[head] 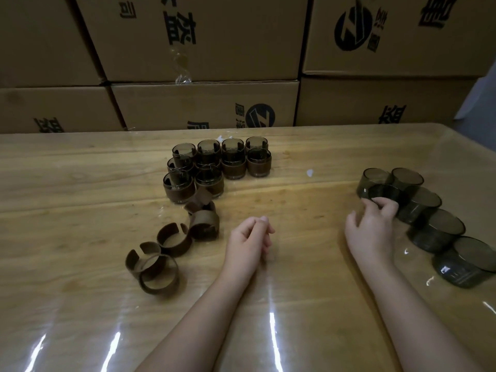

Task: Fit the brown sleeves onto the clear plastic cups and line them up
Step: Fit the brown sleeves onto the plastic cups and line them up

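a person's right hand (375,224) curls its fingers over the rim of a bare cup (382,194) at three o'clock on the wooden table (80,183), the nearest of a loose cluster of unsleeved clear cups (434,229) that trails from two o'clock down toward four. the left hand (251,238) rests near the centre, fingers loosely curled and holding nothing. loose brown sleeves (174,238) lie scattered from nine o'clock in toward the middle, several of them open split bands. finished cups (217,165), already wearing their sleeves, stand packed in rows at twelve o'clock, in front of a wall of stacked cardboard boxes (204,103).

the step in hand looks to be fetching the next cup. doing it well likely means lifting that cup straight up so its touching neighbours are not dragged along, carrying it to the middle, and having the free left hand pick up the closest sleeve at the same time. the sleeve should probably be spread at its split, slid up from the narrower base until snug, and kept level. the short third row at twelve o'clock seems the likely place to set the cup.
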`<state>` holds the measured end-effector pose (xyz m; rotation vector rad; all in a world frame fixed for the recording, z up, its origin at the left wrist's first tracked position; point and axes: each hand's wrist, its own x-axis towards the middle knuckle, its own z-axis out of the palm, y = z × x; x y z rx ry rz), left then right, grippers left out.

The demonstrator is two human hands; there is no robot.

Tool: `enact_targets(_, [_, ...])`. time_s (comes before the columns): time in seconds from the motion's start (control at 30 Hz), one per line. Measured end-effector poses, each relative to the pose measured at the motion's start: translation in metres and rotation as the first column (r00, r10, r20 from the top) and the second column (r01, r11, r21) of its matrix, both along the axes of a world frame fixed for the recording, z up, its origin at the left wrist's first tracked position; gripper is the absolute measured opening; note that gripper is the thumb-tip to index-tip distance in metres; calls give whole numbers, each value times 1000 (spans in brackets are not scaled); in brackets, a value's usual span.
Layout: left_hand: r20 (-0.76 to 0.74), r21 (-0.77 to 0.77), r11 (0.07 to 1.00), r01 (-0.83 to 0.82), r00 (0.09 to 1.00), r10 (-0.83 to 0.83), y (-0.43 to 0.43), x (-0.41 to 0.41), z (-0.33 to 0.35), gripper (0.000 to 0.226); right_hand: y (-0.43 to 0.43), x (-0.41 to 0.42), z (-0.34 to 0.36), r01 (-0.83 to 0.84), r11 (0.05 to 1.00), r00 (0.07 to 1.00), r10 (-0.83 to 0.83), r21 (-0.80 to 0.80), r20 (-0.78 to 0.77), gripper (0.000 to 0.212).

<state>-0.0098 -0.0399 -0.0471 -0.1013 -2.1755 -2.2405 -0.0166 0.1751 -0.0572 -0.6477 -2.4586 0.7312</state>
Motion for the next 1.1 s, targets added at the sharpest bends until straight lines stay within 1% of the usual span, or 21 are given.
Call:
enact_targets(0.1, [-4,-17,1000,18,1000,-18,0,-1,-2,34,-11,5,3,-59,998,997,59,-2,-41,38])
enact_targets(0.2, [11,-4,1000,-5,1000,5,0,-3,-2,26,-31,9,8,-202,978,967,192,-44,-165,27])
enact_targets(0.27, [41,51,998,-45,998,42,-1,-6,-1,12,-48,11,10,-351,923,909,294,-161,-296,19])
enact_targets(0.3, [66,79,995,-56,997,51,-1,-7,-1,13,-57,13,11,-430,862,872,319,-270,-370,18])
enact_targets(0.33, [91,107,993,-55,995,45,-2,-9,-1,22,-65,14,12,-511,759,835,327,-404,-443,20])
enact_targets(0.4, [132,161,987,-22,991,0,-4,-12,-1,38,-77,16,13,-640,456,766,315,-619,-560,26])
enact_targets(0.47, [124,181,982,51,990,-74,-5,-13,-2,45,-83,16,14,-672,152,730,294,-724,-616,23])
enact_targets(0.5, [97,174,980,95,989,-113,-6,-13,-5,49,-83,16,15,-666,37,723,277,-745,-632,22])
enact_targets(0.57, [28,195,968,160,985,-169,-6,-14,-9,62,-82,13,14,-632,-126,735,214,-764,-643,28])
enact_targets(0.6, [12,221,959,177,983,-184,-7,-15,-10,70,-81,11,14,-614,-175,749,179,-769,-638,31])
enact_targets(0.63, [10,242,954,180,982,-188,-7,-17,-11,75,-79,9,14,-604,-198,758,154,-772,-633,34])
enact_targets(0.67, [14,257,951,172,983,-181,-6,-17,-11,76,-78,8,13,-602,-206,761,143,-771,-633,37])
enact_targets(0.7, [23,262,953,150,987,-162,-5,-18,-11,73,-77,7,11,-612,-192,755,148,-768,-639,37])
enact_targets(0.73, [38,269,956,120,990,-135,-4,-19,-11,67,-76,6,9,-628,-153,744,170,-763,-646,36])
enact_targets(0.77, [63,291,953,82,993,-105,-4,-20,-11,62,-76,6,6,-650,-66,732,216,-757,-647,33])
enact_targets(0.8, [97,341,939,47,992,-84,-5,-21,-11,59,-76,6,4,-670,72,723,286,-738,-629,29])
enact_targets(0.83, [130,410,912,17,989,-77,-6,-23,-10,59,-76,6,1,-680,242,725,355,-692,-590,30])
enact_targets(0.87, [154,474,881,-3,985,-80,-8,-25,-10,60,-76,6,-2,-684,377,728,405,-625,-553,30])
enact_targets(0.9, [168,519,854,-16,982,-84,-11,-26,-9,59,-78,5,-3,-690,448,724,438,-569,-533,31])
enact_targets(0.97, [178,580,815,-21,979,-102,-14,-29,-8,54,-81,4,-6,-711,462,703,489,-530,-516,36])
enact_targets(1.1, [193,629,777,25,963,-187,-16,-30,-7,55,-83,2,-8,-724,424,679,579,-544,-452,55])
